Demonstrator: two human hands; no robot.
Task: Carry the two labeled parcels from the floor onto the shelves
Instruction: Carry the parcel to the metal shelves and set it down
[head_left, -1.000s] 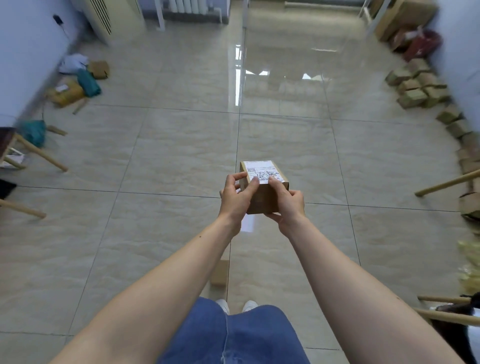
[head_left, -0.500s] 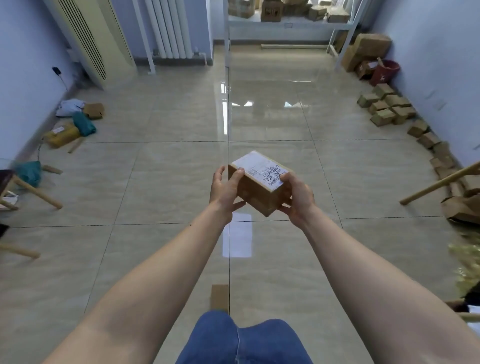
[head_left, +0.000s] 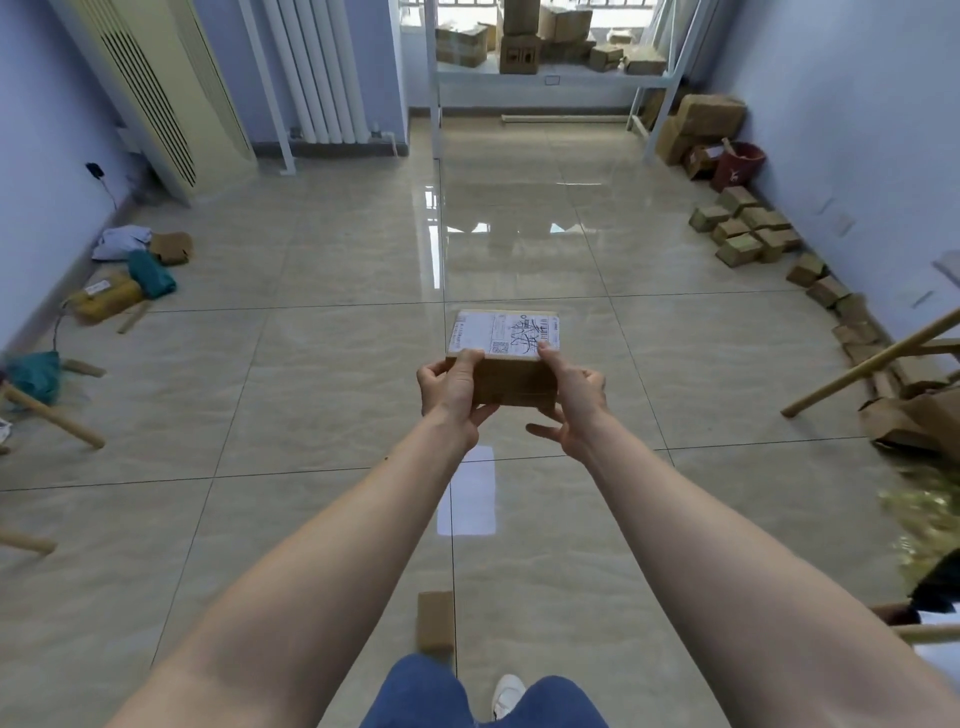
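A brown cardboard parcel (head_left: 511, 382) with a white printed label on top is held out in front of me, above the tiled floor. My left hand (head_left: 453, 388) grips its left side, thumb on the label. My right hand (head_left: 571, 397) holds its right side, thumb on the label's near corner and lower fingers spread below. A second small brown box (head_left: 435, 621) lies on the floor by my feet; its label is not visible. The white shelves (head_left: 550, 80) stand at the far end of the room and carry several cartons.
Small boxes (head_left: 743, 234) line the right wall, with larger cartons and a red bucket (head_left: 736, 166) beyond them. Wooden poles (head_left: 862, 369) lean in at right and left. Bags and packets (head_left: 124, 275) lie by the left wall. A white radiator (head_left: 317, 73) stands at the back.
The parcel has been turned level with its label square to me, and the view has tilted up, bringing the shelves at the far end into sight.
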